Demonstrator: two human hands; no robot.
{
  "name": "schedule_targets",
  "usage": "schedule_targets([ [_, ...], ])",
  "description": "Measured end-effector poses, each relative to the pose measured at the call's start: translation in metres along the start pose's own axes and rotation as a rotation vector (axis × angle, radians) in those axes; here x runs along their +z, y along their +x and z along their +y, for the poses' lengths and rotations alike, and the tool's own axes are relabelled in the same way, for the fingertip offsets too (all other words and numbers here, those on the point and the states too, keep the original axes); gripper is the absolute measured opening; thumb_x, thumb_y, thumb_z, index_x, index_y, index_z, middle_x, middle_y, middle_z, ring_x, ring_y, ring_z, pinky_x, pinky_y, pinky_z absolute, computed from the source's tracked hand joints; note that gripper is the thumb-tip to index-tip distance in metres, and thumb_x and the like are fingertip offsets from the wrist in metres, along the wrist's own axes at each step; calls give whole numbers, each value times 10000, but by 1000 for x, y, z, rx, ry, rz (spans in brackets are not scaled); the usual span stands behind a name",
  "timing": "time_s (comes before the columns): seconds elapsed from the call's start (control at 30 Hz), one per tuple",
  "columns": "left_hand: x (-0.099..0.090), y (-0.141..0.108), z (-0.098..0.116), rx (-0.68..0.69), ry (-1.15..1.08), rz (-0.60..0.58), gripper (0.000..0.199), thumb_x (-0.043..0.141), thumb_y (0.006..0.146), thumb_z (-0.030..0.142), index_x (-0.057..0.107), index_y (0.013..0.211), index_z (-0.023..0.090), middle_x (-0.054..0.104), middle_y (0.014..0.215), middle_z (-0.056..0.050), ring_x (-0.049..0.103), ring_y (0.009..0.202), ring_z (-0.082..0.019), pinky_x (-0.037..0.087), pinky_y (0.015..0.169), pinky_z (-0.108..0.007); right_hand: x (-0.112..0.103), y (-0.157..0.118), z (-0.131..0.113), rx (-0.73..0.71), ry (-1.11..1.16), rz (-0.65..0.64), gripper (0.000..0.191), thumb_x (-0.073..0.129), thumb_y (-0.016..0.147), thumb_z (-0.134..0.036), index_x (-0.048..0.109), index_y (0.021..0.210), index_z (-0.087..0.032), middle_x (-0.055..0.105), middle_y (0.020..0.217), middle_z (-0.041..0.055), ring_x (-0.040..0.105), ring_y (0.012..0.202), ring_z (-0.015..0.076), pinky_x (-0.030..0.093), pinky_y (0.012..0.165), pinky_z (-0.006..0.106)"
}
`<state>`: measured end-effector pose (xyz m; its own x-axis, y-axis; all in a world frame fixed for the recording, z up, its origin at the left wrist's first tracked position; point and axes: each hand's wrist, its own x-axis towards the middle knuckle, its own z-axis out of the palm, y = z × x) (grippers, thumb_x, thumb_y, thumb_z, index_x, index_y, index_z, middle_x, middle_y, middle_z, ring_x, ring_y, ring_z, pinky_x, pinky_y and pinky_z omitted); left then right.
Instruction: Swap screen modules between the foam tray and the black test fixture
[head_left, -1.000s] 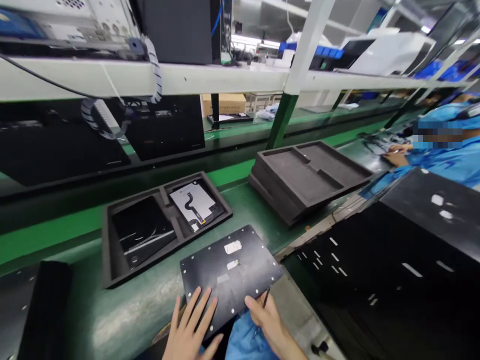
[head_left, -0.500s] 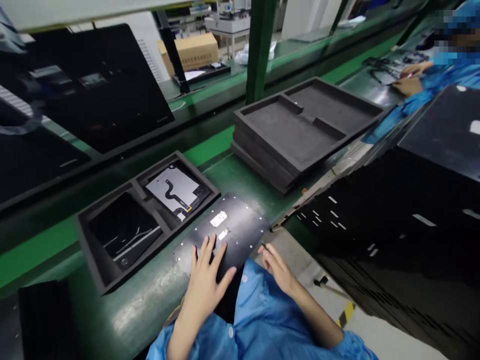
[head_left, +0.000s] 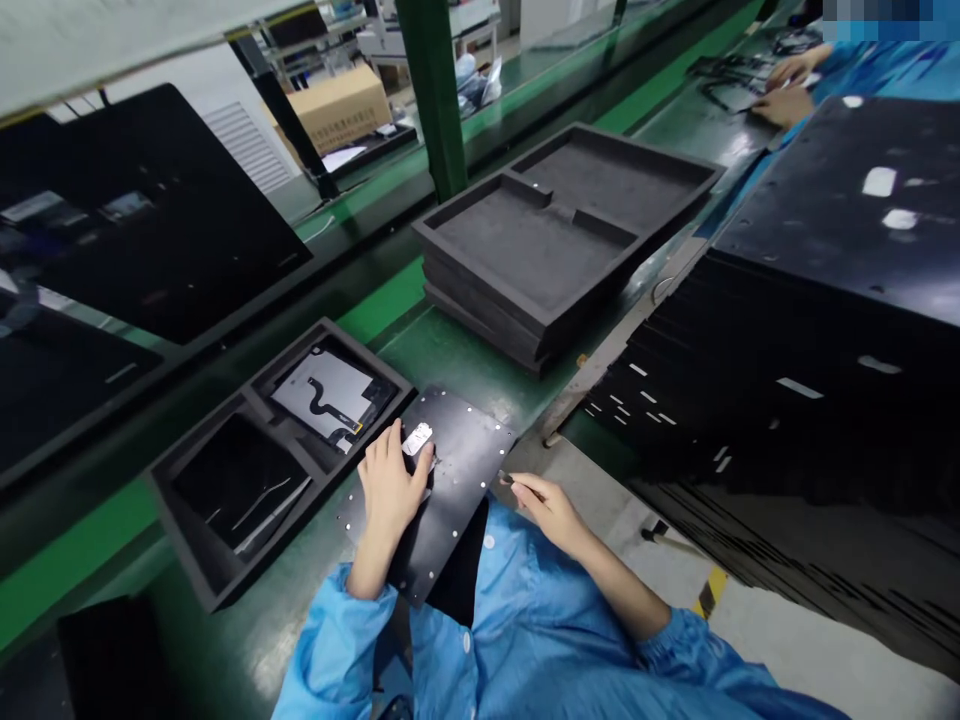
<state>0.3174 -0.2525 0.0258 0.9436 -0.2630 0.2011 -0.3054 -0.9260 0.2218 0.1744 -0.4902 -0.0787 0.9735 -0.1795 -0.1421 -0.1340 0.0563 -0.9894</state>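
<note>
A thin dark plate (head_left: 465,460) with small holes along its edges lies on the green bench in front of me. My left hand (head_left: 390,490) rests on the plate's left part, fingers apart, beside a silver oblong patch (head_left: 417,438). Just off the plate's right edge, my right hand (head_left: 546,505) pinches a small dark tool (head_left: 507,479), only its tip showing. Left of the plate, a grey foam tray (head_left: 180,545) holds a glossy black panel (head_left: 240,475) in one compartment and a pale panel with a black flex cable (head_left: 300,385) in the other.
Stacked foam trays (head_left: 551,322) stand beyond the plate. At the right is a tall stack of dark plates (head_left: 750,350). A green post (head_left: 435,110) rises behind the bench. Another person's hands (head_left: 787,88) are at the far right, near dark cables.
My left hand has moved up the plate towards the silver patch, its fingers less spread. The plate's near part now shows more. The camera view has shifted.
</note>
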Motion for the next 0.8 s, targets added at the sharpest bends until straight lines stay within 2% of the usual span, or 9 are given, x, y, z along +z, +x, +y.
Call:
schedule_targets([
  [0.13,-1,0,-6,12,-24,-14,725,490,1089,614,491,1644,149,598,1595,-216,554,1436,-413,496,1138,-584,0,10,8,5,50,-45,586,645,1011,-690,866,1182,-175,621,702,-4,553,682,178,497,722,335],
  [0.23,-2,1,-7,18,-23,-16,704,446,1108,593,488,1649,145,599,1597,-211,557,1431,-408,497,1131,-582,-3,13,2,13,64,-71,594,656,1000,-707,879,1131,-173,618,665,2,541,653,180,498,690,335],
  [0.3,-1,1,-8,24,-26,-11,684,427,1117,571,489,1653,150,598,1599,-208,556,1431,-397,493,1134,-570,-8,10,-8,21,43,-90,559,649,1018,-681,882,1155,-192,719,756,45,623,721,218,545,734,363],
  [0.37,-1,0,-8,26,-25,-12,687,431,1114,568,487,1658,153,592,1603,-208,552,1432,-394,487,1140,-566,-14,7,-18,14,4,-118,507,635,1048,-635,876,1212,-220,821,970,92,729,915,289,593,877,426],
  [0.47,0,0,-8,20,-26,-16,697,434,1110,568,479,1665,149,586,1606,-208,541,1441,-399,481,1146,-568,-17,3,-22,-25,-49,-135,457,613,1080,-578,863,1258,-240,834,1244,103,744,1209,351,552,1100,495],
  [0.67,0,0,-8,28,-29,-22,692,447,1102,549,478,1665,148,587,1603,-204,537,1435,-401,478,1147,-574,-3,5,-8,-93,-54,-45,470,584,1091,-576,856,1245,-225,822,1308,106,750,1254,342,559,1123,496],
  [0.8,-3,3,-10,30,-18,-41,718,454,1096,556,460,1676,133,581,1604,-214,542,1414,-411,490,1129,-582,-9,5,-31,-100,-158,-85,407,579,1104,-506,854,1258,-248,826,1303,86,753,1250,344,560,1098,470],
])
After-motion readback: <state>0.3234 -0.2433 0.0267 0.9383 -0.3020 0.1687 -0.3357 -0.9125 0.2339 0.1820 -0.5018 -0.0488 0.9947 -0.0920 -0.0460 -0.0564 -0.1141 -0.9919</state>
